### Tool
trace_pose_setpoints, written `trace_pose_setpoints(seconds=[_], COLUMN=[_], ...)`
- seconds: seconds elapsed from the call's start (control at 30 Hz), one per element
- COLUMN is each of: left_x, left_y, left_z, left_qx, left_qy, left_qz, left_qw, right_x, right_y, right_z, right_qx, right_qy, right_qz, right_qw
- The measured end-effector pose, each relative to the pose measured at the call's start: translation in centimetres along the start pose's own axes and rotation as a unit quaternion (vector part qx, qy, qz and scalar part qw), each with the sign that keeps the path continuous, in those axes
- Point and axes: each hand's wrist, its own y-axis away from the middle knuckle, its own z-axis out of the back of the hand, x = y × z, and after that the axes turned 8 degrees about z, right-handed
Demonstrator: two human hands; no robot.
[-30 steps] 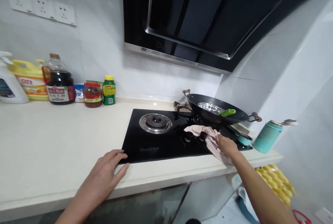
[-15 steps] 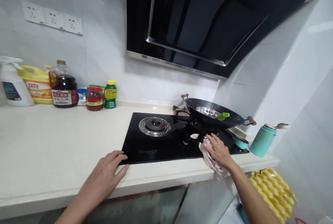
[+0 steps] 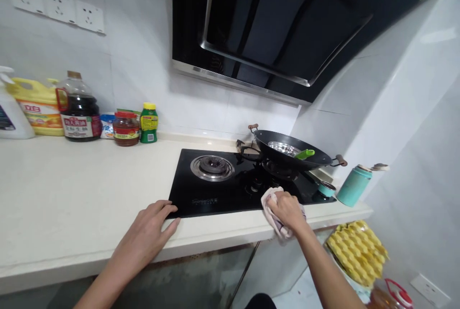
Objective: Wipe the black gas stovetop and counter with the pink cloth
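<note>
My right hand [image 3: 287, 209] grips a pale cloth [image 3: 272, 203] and presses it on the front edge of the black glass gas stove [image 3: 230, 203]. Part of the cloth hangs over the white counter edge. My left hand [image 3: 151, 226] rests on the counter with fingers apart, its fingertips at the stove's front left corner. Behind the cloth are the stove knobs [image 3: 256, 183]. A round burner [image 3: 212, 167] shows on the stove's left. On the right burner sits a black wok [image 3: 319, 155] holding a perforated steel utensil with a green handle [image 3: 304, 154].
Along the wall at left stand a soy sauce jug [image 3: 79, 112], a yellow detergent jug [image 3: 38, 112], a red-lidded jar [image 3: 126, 129] and a green bottle [image 3: 148, 124]. A turquoise canister [image 3: 354, 187] and small turquoise cup [image 3: 327, 188] are at right. Yellow egg trays [image 3: 357, 251] lie below. A range hood [image 3: 251, 26] overhangs.
My right hand has drawn the cloth left and toward the stove's front edge, away from the wok. My left hand stays at the corner. The camera view has shifted slightly.
</note>
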Motion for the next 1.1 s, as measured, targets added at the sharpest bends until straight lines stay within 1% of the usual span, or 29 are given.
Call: trace_pose_setpoints(seconds=[0.1, 0.17, 0.3, 0.47, 0.6, 0.8, 0.87, 1.0, 1.1], left_x=[0.1, 0.2, 0.4, 0.6, 0.7, 0.5, 0.5, 0.7, 0.8], left_y=[0.0, 0.0, 0.0, 0.0, 0.1, 0.1, 0.2, 0.3, 0.4], left_z=[-0.1, -0.1, -0.2, -0.3, -0.3, -0.1, 0.0, -0.1, -0.4], left_qx=[0.0, -0.002, -0.005, 0.002, 0.005, 0.004, 0.006, 0.006, 0.002], left_qy=[0.001, 0.002, 0.0, -0.002, -0.001, 0.011, 0.013, 0.013, 0.012], left_qz=[0.002, -0.002, -0.005, -0.002, -0.002, 0.003, 0.006, 0.004, -0.008], left_qw=[1.0, 1.0, 1.0, 1.0, 1.0, 1.0, 1.0, 1.0, 1.0], right_x=[2.0, 2.5, 2.4, 2.3, 2.7, 3.0, 2.4, 0.4, -0.5], right_y=[1.0, 0.8, -1.0, -3.7, -4.6, -3.5, -2.8, -1.1, -0.1], right_z=[0.2, 0.3, 0.2, 0.1, 0.0, -0.2, -0.2, 0.3, 0.8], right_qx=[0.003, 0.01, 0.025, 0.061, 0.068, 0.042, 0.031, 0.02, 0.025], right_qy=[-0.022, -0.04, -0.058, -0.049, -0.027, 0.039, 0.056, 0.082, 0.097], right_qz=[0.051, 0.063, 0.045, 0.025, 0.014, -0.001, -0.02, -0.074, -0.087], right_qw=[0.998, 0.997, 0.997, 0.997, 0.997, 0.998, 0.998, 0.994, 0.991])
